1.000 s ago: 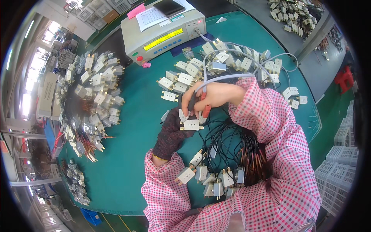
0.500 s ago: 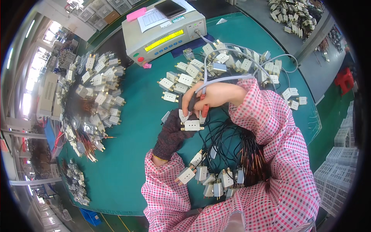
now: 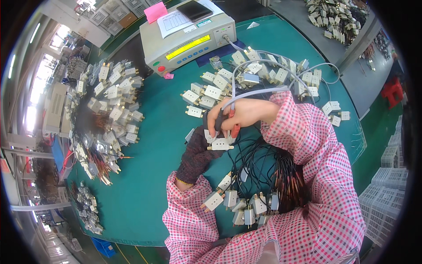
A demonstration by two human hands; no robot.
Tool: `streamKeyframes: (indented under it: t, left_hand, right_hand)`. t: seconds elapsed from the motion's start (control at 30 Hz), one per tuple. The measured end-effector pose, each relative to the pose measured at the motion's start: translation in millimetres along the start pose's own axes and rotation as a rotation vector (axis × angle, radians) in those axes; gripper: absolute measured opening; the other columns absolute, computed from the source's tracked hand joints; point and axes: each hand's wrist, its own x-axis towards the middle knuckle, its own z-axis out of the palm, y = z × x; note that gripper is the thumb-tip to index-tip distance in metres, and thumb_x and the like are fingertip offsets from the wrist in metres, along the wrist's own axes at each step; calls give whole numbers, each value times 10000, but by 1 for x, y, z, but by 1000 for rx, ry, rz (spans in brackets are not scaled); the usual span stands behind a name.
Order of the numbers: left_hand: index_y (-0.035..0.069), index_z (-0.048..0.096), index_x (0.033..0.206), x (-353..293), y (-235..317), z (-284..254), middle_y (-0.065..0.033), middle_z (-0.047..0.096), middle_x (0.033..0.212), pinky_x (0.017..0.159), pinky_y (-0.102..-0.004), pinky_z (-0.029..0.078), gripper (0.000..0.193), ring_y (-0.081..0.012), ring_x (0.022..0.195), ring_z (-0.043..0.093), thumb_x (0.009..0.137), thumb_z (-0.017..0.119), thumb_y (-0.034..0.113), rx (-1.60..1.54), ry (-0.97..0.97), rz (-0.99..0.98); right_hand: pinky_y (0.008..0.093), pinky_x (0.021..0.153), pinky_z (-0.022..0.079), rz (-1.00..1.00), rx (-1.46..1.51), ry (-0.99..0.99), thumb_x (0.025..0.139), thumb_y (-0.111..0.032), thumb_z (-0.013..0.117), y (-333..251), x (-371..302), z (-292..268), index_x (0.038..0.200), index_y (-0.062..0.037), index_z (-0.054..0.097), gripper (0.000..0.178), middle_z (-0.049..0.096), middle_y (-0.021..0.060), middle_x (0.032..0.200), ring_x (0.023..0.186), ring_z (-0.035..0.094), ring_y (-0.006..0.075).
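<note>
My left hand (image 3: 196, 154), in a dark knitted glove, grips a small white block with metal end tabs (image 3: 220, 144) by its left side. Above that block my bare right hand (image 3: 247, 111) is closed on a pair of red and black test clips (image 3: 235, 130). The clip jaws meet the block around its two ends; how firmly they bite cannot be made out. A grey cable (image 3: 259, 91) runs from the clips over my right wrist. Below my hands lie several similar white blocks (image 3: 214, 201) on black wires with copper-coloured ends (image 3: 288, 182).
A beige tester (image 3: 187, 42) with a lit yellow display stands at the back, carrying papers, a pink slip (image 3: 156, 12) and a phone (image 3: 194, 10). Wired white blocks (image 3: 212, 91) lie behind my hands, with another large heap (image 3: 115, 112) at left on the green table (image 3: 145, 202).
Both hands stay nearly in place around the white block. The pink slip on the tester has lifted and stands more upright. The whole view has shifted slightly.
</note>
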Motion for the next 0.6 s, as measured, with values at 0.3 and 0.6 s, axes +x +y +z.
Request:
streamKeyframes:
  t: [0.3, 0.6]
  left_hand:
    - [-19, 488, 1187, -17, 29, 14, -137, 605, 1104, 914, -351, 453, 334, -209, 1025, 582, 927, 517, 188, 185, -405, 50]
    - [66, 487, 1183, -11, 21, 54, -108, 607, 912, 692, -353, 497, 326, -218, 734, 609, 883, 574, 162, 851, 421, -105]
  right_hand:
    - [243, 588, 496, -227, 204, 346, 815, -56, 523, -21, -10, -23, 934, 12, 629, 174, 624, 98, 815, 698, 645, 159]
    - [242, 607, 494, -111, 2, 282, 784, -71, 527, 1, 3, -25, 942, 14, 638, 211, 624, 86, 859, 679, 634, 141]
